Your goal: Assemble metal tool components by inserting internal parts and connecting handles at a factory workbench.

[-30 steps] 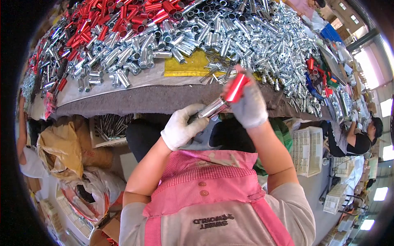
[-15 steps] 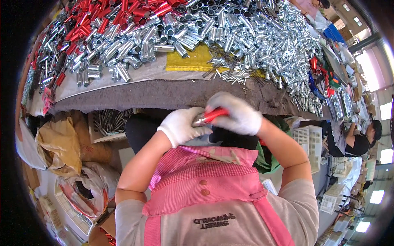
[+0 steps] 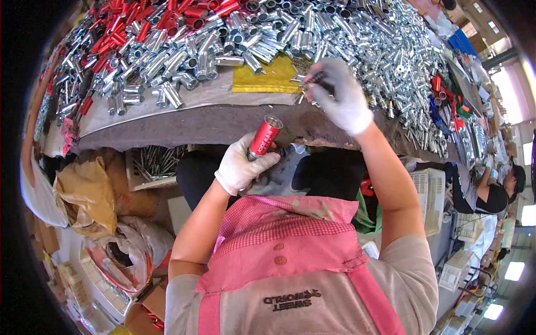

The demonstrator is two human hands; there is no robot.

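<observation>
A red metal tube (image 3: 263, 137) stands nearly upright in my left hand (image 3: 239, 167), its open round mouth facing up. The gloved fingers are closed around its silvery lower end, which they partly hide. My right hand (image 3: 341, 100), also in a white glove, is over the bench by the small parts. Its fingers are bent around a dark coil spring (image 3: 322, 82), slightly blurred. Close to that hand lie a yellow sheet (image 3: 265, 81) and a wide heap of silvery metal tubes (image 3: 204, 61).
Red tubes (image 3: 162, 25) are piled at the far left of the bench. A grey cloth (image 3: 184, 125) covers its front edge. Below stand a crate of thin metal rods (image 3: 151, 167), a brown sack (image 3: 84, 192) and a white crate (image 3: 429, 198). Another person (image 3: 491, 190) sits at right.
My right hand has let go of the red tube and moved forward to the springs on the bench. My left hand has kept the tube and turned its open end upward.
</observation>
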